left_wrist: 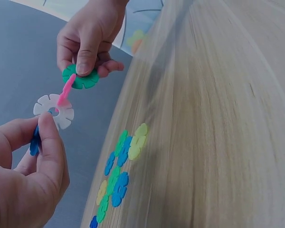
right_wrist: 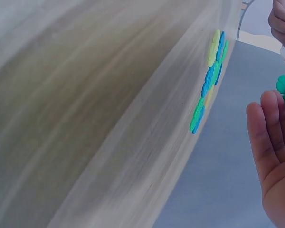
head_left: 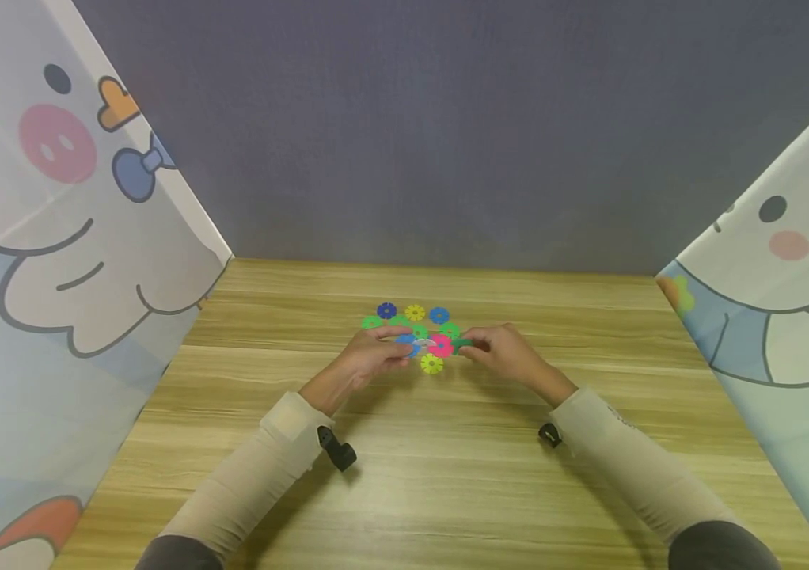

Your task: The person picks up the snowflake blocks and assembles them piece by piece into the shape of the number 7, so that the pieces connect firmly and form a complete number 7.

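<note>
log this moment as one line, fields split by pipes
left hand: pinches blue disc | right hand: pinches green disc | between: white disc, pink disc, apparently linked | table: more discs lying on it

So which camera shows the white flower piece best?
The left wrist view: the white flower piece shows largest, its notches clear. The head view shows it small; the right wrist view, only part at the edge.

Booth-like place, wood-grain table, grey backdrop, cartoon side panels (one pink-snouted)
</note>
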A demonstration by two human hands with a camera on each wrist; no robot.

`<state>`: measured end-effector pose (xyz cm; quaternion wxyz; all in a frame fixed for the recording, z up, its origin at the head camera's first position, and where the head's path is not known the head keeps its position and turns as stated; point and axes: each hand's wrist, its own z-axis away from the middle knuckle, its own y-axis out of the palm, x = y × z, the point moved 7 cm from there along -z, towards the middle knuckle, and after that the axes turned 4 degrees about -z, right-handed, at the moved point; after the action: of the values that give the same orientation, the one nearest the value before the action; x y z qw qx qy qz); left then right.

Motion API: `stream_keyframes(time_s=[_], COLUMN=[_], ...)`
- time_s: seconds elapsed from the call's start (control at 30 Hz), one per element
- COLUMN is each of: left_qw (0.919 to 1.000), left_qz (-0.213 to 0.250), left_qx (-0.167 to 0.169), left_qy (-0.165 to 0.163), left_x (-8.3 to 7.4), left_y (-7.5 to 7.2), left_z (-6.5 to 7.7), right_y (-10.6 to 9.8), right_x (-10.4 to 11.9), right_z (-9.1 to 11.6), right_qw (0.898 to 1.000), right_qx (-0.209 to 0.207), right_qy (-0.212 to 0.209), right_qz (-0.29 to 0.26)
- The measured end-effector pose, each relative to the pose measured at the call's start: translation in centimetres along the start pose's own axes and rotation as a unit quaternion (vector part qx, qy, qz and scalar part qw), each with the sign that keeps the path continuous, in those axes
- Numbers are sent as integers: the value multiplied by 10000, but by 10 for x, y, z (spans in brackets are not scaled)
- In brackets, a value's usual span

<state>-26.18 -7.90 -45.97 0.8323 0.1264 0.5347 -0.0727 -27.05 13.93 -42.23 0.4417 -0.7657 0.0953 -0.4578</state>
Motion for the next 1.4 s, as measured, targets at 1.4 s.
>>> stream_keyframes(time_s=[1.4], left_qw=[9993], left_qz=[-329], left_qx=[-162], left_qy=[43], left_x=[0], left_y=[2], left_z=[3], right_y=[6], right_x=[21], right_z=[1], right_qw=[9906], right_qx=[-591], right_qy=[-926], right_qz=[810])
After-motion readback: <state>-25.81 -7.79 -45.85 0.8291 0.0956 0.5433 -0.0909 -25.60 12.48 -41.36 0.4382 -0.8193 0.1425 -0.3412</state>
